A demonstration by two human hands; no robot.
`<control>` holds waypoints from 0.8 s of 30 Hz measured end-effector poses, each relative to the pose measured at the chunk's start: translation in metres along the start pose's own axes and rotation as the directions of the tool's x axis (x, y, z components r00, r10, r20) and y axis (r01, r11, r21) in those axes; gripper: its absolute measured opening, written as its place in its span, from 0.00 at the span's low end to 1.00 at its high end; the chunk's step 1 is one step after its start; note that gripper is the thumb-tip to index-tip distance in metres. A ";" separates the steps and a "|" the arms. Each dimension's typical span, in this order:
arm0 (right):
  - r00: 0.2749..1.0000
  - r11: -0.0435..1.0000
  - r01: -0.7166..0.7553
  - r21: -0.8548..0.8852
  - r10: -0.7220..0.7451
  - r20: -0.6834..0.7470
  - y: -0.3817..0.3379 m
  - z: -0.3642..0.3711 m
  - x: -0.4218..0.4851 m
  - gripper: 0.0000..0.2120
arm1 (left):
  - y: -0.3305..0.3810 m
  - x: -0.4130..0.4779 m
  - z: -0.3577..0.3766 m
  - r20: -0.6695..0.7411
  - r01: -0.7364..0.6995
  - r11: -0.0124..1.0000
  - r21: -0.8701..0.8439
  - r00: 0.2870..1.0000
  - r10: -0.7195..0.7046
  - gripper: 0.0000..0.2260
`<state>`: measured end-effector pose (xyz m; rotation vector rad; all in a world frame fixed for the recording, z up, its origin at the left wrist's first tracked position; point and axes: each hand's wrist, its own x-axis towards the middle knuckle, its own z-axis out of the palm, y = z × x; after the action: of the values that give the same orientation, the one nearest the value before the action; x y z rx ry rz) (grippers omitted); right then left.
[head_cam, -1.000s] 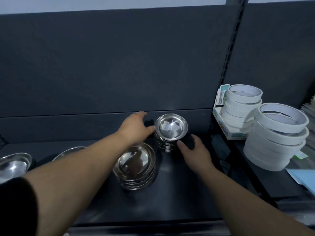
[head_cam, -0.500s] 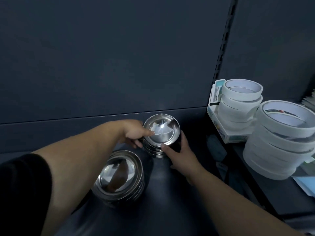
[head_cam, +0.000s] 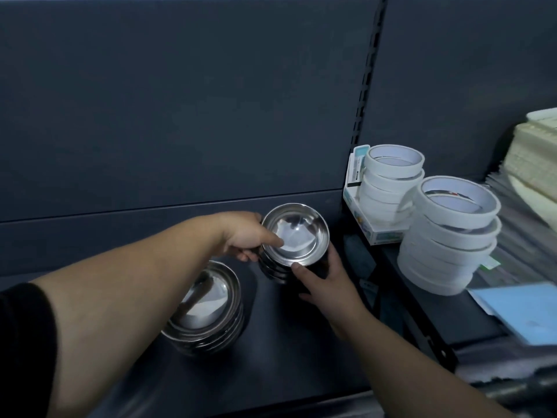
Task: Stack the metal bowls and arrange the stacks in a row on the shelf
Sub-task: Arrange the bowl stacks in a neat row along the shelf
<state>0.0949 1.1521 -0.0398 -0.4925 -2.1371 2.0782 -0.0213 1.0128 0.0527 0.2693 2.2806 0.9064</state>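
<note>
A small stack of metal bowls [head_cam: 297,236] stands at the back right of the dark shelf [head_cam: 286,342]. My left hand [head_cam: 244,235] grips its left side, thumb over the top bowl's rim. From the right front my right hand [head_cam: 324,282] clasps the same stack, thumb on the rim. A second, wider stack of metal bowls [head_cam: 208,309] sits in front and to the left, partly hidden behind my left forearm.
Right of the shelf upright [head_cam: 366,95], two stacks of white tape rolls [head_cam: 446,236] and a small box [head_cam: 366,227] sit on the neighbouring shelf. A blue sheet [head_cam: 524,312] lies at its front. The dark back panel [head_cam: 180,116] rises behind the bowls.
Both hands have closed around the small stack, which a second ago they only flanked. The view has shifted right, so the loose bowls at the far left are out of frame.
</note>
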 end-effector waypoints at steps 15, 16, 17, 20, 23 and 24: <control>0.995 0.997 -0.080 -0.011 0.081 0.054 0.000 -0.050 -0.074 0.26 | -0.019 -0.069 0.100 -0.215 -0.122 0.982 -0.146 0.973 0.089 0.19; 0.993 0.996 -0.092 -0.022 0.093 0.068 0.001 -0.050 -0.075 0.25 | -0.023 -0.070 0.105 -0.240 -0.107 0.982 -0.154 0.968 0.068 0.21; 0.991 0.994 -0.103 -0.034 0.105 0.078 0.003 -0.050 -0.074 0.25 | -0.028 -0.070 0.109 -0.264 -0.096 0.980 -0.175 0.963 0.048 0.23; 0.987 0.990 -0.123 -0.066 0.129 0.094 0.000 -0.048 -0.069 0.23 | -0.037 -0.071 0.116 -0.322 -0.114 0.953 -0.282 0.947 0.018 0.27; 0.987 0.987 -0.130 -0.098 0.138 0.078 -0.001 -0.046 -0.061 0.19 | -0.039 -0.079 0.123 -0.380 -0.165 0.931 -0.327 0.924 0.030 0.24; 0.988 0.985 -0.130 -0.112 0.138 0.065 0.001 -0.046 -0.059 0.18 | -0.041 -0.081 0.125 -0.405 -0.175 0.926 -0.335 0.914 0.027 0.23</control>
<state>0.1651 1.1770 -0.0303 -0.5975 -2.3283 2.0869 0.1231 1.0170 -0.0020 0.0406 2.4062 1.5356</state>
